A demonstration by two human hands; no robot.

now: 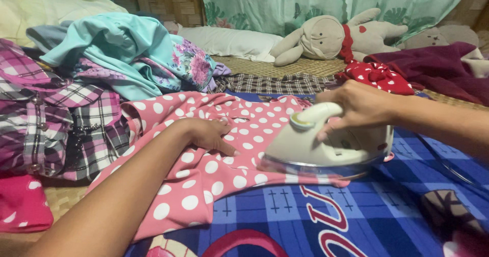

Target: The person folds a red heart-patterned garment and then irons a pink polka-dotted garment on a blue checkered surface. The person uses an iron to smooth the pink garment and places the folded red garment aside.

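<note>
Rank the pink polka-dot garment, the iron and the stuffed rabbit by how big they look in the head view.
1. Pink polka-dot garment, clearly largest.
2 and 3. Iron and stuffed rabbit look about alike; the rabbit lies farther from the camera, so I cannot rank them.

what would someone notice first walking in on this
Most likely the pink polka-dot garment spread across the blue blanket in the middle, with the right hand gripping a cream iron on it and the left hand pressing the cloth flat. Next, the heap of clothes on the left and the stuffed rabbit at the back.
</note>
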